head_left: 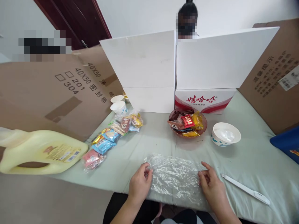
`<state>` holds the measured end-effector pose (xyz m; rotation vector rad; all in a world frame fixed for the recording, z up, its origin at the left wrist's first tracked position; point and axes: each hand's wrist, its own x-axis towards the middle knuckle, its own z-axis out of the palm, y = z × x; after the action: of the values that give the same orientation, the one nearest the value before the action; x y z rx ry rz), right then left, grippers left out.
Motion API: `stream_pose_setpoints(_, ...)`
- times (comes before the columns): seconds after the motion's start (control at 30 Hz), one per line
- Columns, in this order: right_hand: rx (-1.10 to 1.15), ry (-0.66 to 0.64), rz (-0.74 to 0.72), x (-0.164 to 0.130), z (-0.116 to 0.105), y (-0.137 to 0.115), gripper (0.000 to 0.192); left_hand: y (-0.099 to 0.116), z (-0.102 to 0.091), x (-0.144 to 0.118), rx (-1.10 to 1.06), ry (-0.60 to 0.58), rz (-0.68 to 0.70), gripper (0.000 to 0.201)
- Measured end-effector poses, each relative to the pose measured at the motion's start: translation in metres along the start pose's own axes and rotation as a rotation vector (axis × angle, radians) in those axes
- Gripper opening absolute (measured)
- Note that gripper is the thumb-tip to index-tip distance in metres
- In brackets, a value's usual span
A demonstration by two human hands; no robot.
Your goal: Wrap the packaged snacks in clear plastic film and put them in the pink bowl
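A crinkled sheet of clear plastic film (pixel 175 175) lies spread at the table's near edge, between my two hands. My left hand (pixel 140 182) pinches its left edge with curled fingers. At the right edge, my right hand (pixel 213 183) grips the film between thumb and fingers, its index finger stretched out. Beyond the film stands a reddish glass bowl (pixel 204 126) heaped with wrapped snacks (pixel 187 120). To its right is a white paper bowl (pixel 226 133) with clear plastic inside. A white knife-like tool (pixel 246 188) rests right of my right hand.
Wrapped snacks (pixel 112 133) line the left side, near a pale yellow jug (pixel 44 152) and paper cups (pixel 118 106). White boxes (pixel 149 99) stand at the back. Large cardboard sheets (pixel 56 90) flank the table. A blue object (pixel 286 143) sits far right; a person's head shows behind.
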<state>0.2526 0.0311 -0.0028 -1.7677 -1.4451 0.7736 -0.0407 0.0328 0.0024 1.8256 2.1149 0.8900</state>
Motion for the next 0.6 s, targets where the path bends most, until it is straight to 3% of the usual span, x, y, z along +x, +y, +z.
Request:
stream_pose_setpoints(0.23,-0.322,0.045,-0.208,0.009,0.011,-0.004,0.039,-0.008,-0.005,0.003,0.088,-0.037,0.019,0.016)
stream_pose_setpoints(0.3,-0.427,0.061,-0.258,0.010,0.015,-0.002,0.037,-0.010,-0.010,0.005,0.154,0.003,0.020,0.014)
stream_pose_setpoints(0.4,-0.525,0.079,-0.305,0.010,0.020,-0.001,0.034,0.000,-0.017,0.007,0.212,0.126,0.160,0.021)
stream_pose_setpoints(0.43,-0.549,0.080,-0.315,0.010,0.021,-0.001,0.034,0.007,-0.017,0.007,0.206,0.118,0.248,0.020)
stream_pose_setpoints(0.5,-0.585,0.076,-0.327,0.009,0.024,-0.002,0.033,0.025,-0.015,0.008,0.170,-0.034,0.455,0.020)
stream_pose_setpoints(0.6,-0.618,0.049,-0.336,0.010,0.023,-0.002,0.033,0.049,0.000,0.009,0.158,-0.371,0.712,0.036)
